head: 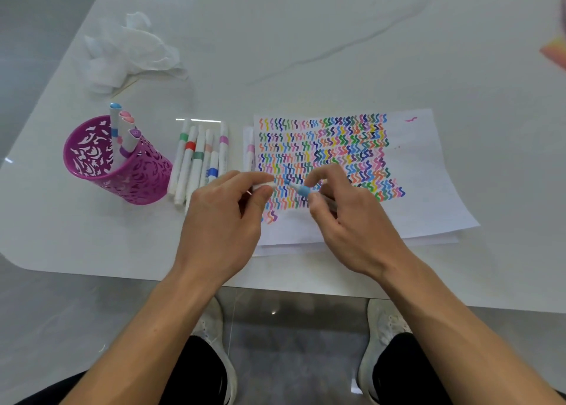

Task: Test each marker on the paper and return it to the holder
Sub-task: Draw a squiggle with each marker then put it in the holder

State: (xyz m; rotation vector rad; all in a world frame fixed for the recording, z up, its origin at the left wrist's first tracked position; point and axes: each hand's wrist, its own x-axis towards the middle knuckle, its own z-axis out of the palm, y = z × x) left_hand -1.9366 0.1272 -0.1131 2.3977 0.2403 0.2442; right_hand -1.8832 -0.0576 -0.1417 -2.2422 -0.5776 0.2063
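Observation:
A white paper [422, 172] covered in rows of coloured squiggles lies on the table. Over its lower left part my right hand [349, 217] grips a light-blue marker [301, 189], uncapped, tip pointing left. My left hand [223, 217] pinches a white cap [264, 186] just left of that tip, a small gap between them. A magenta cut-out holder [122, 165] stands at the left with several markers [122, 129] in it. Several more markers [196, 156] lie in a row between holder and paper.
A crumpled white tissue [122, 49] lies at the back left of the white table [306, 37]. One pink-banded marker [248, 150] lies along the paper's left edge. My shoes and the floor show beyond the table's front edge. A blurred pink object [556, 49] sits at the right border.

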